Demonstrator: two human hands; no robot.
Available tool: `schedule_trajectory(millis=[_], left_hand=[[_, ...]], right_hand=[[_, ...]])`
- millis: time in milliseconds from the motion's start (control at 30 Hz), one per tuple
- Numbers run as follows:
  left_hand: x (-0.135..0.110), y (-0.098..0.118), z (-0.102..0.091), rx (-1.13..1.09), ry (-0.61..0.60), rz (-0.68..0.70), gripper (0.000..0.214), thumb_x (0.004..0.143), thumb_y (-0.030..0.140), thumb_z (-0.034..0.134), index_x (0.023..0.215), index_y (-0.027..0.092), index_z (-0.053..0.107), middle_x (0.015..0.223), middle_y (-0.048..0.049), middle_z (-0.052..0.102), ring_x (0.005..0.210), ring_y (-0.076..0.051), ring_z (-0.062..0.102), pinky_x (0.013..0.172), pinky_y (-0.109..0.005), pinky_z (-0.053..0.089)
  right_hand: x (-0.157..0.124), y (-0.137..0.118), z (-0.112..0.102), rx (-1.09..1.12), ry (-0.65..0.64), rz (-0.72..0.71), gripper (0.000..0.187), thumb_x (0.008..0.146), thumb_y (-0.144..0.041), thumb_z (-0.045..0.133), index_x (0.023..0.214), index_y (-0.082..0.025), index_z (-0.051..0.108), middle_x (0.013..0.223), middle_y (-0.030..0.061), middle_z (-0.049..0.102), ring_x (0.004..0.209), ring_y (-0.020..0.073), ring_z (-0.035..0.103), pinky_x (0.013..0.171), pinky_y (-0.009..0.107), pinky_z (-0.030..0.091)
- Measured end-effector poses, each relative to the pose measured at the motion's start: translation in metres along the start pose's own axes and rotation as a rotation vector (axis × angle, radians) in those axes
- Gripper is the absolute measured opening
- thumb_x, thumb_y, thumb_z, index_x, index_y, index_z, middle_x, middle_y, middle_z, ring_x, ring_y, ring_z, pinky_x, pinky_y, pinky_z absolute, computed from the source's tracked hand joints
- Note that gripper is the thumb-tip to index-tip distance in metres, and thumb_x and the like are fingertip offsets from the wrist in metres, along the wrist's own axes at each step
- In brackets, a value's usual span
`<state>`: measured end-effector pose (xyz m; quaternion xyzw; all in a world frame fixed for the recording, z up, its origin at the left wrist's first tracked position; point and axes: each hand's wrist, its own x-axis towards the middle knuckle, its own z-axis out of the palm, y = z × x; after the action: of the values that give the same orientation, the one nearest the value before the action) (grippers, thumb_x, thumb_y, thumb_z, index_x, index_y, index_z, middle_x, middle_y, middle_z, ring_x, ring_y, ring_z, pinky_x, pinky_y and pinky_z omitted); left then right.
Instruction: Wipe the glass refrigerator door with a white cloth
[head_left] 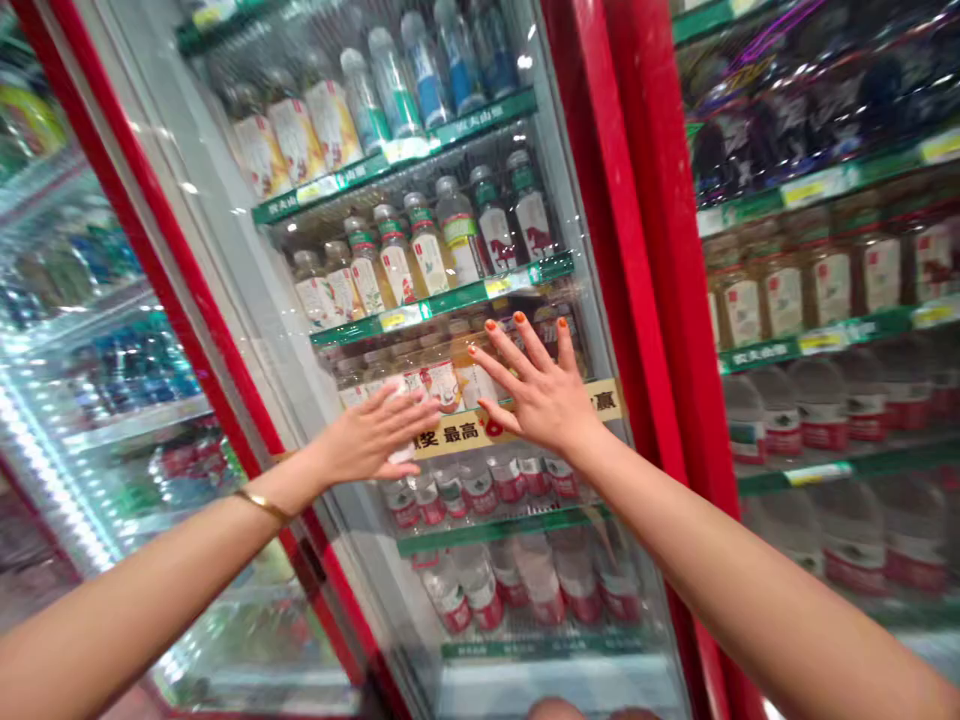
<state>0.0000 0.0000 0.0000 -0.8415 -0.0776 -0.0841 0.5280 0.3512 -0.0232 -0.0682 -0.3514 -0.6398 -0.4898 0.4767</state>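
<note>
At the left edge of the frame, a drinks cooler has blurred shelves of bottles [176, 365] and a bright light strip [56, 510]. A red frame [191, 275] slants down beside it.

From the lower left, a forearm wearing a gold bracelet [262, 503] ends in the left hand [375, 435], left of centre, its fingers straight and close together. Something white [403, 452], perhaps a cloth or tissue, shows past its edges; I cannot tell whether that grip holds it or merely covers it.

The glass door [225, 240] fills the middle of the frame and looks closed. Behind it, upper centre, are bottles with orange-and-white labels [307, 125] and bottles in blue and green [409, 80]; below them, tea-like bottles [394, 260]; lower centre, clear water bottles with red labels [495, 580]. A yellow banner [459, 432] crosses the door.

Right of centre, the right hand [536, 400] has its grip spread wide, holding nothing visible, palm towards the glass; contact is unclear. The bottles behind stand shelved. Nothing on the glass separates a finished part from one left over, so progress cannot be judged.

Beyond a red post [645, 250], the right side shows amber-filled bottles [832, 275] above more clear bottles [825, 405].
</note>
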Motion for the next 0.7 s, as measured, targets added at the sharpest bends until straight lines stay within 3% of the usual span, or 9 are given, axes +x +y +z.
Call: schedule_trajectory(millis=[67, 133, 233, 300, 400, 500, 533, 600, 700], left_hand=[[-0.010, -0.035, -0.015, 0.025, 0.077, -0.335, 0.094, 0.110, 0.073, 0.045, 0.181, 0.025, 0.006, 0.190, -0.0065, 0.017, 0.178, -0.026, 0.006, 0.146, -0.051, -0.002], [-0.015, -0.055, -0.021, 0.032, 0.144, -0.615, 0.092, 0.114, 0.066, 0.038, 0.180, 0.014, 0.000, 0.191, -0.0144, -0.001, 0.178, -0.035, -0.004, 0.144, -0.060, -0.005], [-0.012, -0.036, -0.008, -0.002, 0.242, -0.944, 0.094, 0.113, 0.069, 0.032, 0.179, 0.012, -0.002, 0.190, -0.0136, -0.010, 0.177, -0.035, -0.011, 0.145, -0.058, -0.005], [-0.010, 0.002, 0.010, -0.045, 0.231, -0.890, 0.102, 0.109, 0.074, 0.038, 0.180, 0.014, -0.004, 0.190, -0.0149, -0.008, 0.177, -0.032, -0.013, 0.145, -0.059, -0.005], [-0.014, 0.053, 0.029, -0.177, 0.039, -0.497, 0.100, 0.105, 0.074, 0.050, 0.181, 0.021, 0.011, 0.189, -0.0135, 0.015, 0.179, -0.027, 0.001, 0.146, -0.058, -0.001], [-0.028, 0.048, 0.022, -0.280, -0.113, -0.184, 0.071, 0.104, 0.076, 0.050, 0.166, 0.042, 0.051, 0.175, 0.0043, 0.051, 0.170, -0.015, 0.035, 0.145, -0.037, 0.012], [-0.033, 0.032, 0.015, -0.289, -0.120, -0.197, 0.067, 0.103, 0.078, 0.048, 0.159, 0.044, 0.059, 0.171, 0.0074, 0.057, 0.167, -0.013, 0.041, 0.144, -0.033, 0.014], [-0.041, -0.012, -0.003, -0.270, -0.072, -0.376, 0.075, 0.103, 0.082, 0.043, 0.160, 0.036, 0.059, 0.174, 0.0026, 0.054, 0.170, -0.017, 0.036, 0.145, -0.041, 0.005], [-0.041, -0.056, -0.019, -0.161, 0.160, -0.838, 0.092, 0.106, 0.080, 0.037, 0.176, 0.022, 0.032, 0.188, -0.0109, 0.024, 0.179, -0.028, 0.004, 0.143, -0.056, -0.010]], right_hand=[[0.000, 0.001, 0.001, 0.019, -0.013, 0.005, 0.080, 0.110, -0.061, 0.052, 0.179, -0.036, 0.021, 0.186, 0.0021, 0.031, 0.175, 0.0344, 0.022, 0.141, 0.072, 0.001], [-0.001, 0.001, 0.002, 0.034, -0.031, 0.013, 0.080, 0.110, -0.061, 0.052, 0.179, -0.037, 0.020, 0.187, 0.0025, 0.030, 0.175, 0.0347, 0.020, 0.140, 0.074, 0.001], [-0.001, 0.001, 0.001, 0.046, -0.070, 0.027, 0.080, 0.110, -0.061, 0.051, 0.179, -0.038, 0.020, 0.187, 0.0029, 0.028, 0.176, 0.0350, 0.019, 0.140, 0.075, -0.001], [0.000, 0.000, 0.000, 0.046, -0.096, 0.034, 0.079, 0.110, -0.062, 0.051, 0.179, -0.038, 0.022, 0.187, 0.0037, 0.029, 0.176, 0.0353, 0.018, 0.139, 0.076, -0.002], [0.000, 0.000, -0.003, 0.030, -0.114, 0.031, 0.079, 0.109, -0.063, 0.052, 0.179, -0.038, 0.024, 0.187, 0.0049, 0.028, 0.176, 0.0360, 0.017, 0.139, 0.076, -0.002], [0.000, -0.001, -0.004, -0.006, -0.119, 0.023, 0.079, 0.109, -0.062, 0.053, 0.179, -0.037, 0.025, 0.187, 0.0062, 0.028, 0.176, 0.0360, 0.019, 0.139, 0.075, -0.001], [-0.001, -0.001, -0.004, -0.019, -0.116, 0.022, 0.079, 0.109, -0.061, 0.054, 0.179, -0.037, 0.025, 0.187, 0.0063, 0.029, 0.176, 0.0359, 0.019, 0.139, 0.075, -0.001], [-0.001, -0.001, -0.004, -0.039, -0.100, 0.020, 0.081, 0.108, -0.061, 0.056, 0.179, -0.037, 0.025, 0.186, 0.0057, 0.030, 0.176, 0.0354, 0.019, 0.140, 0.074, 0.000], [-0.003, -0.001, -0.003, -0.047, -0.074, 0.019, 0.084, 0.107, -0.061, 0.060, 0.179, -0.038, 0.024, 0.187, 0.0051, 0.029, 0.176, 0.0353, 0.018, 0.140, 0.073, 0.001]])
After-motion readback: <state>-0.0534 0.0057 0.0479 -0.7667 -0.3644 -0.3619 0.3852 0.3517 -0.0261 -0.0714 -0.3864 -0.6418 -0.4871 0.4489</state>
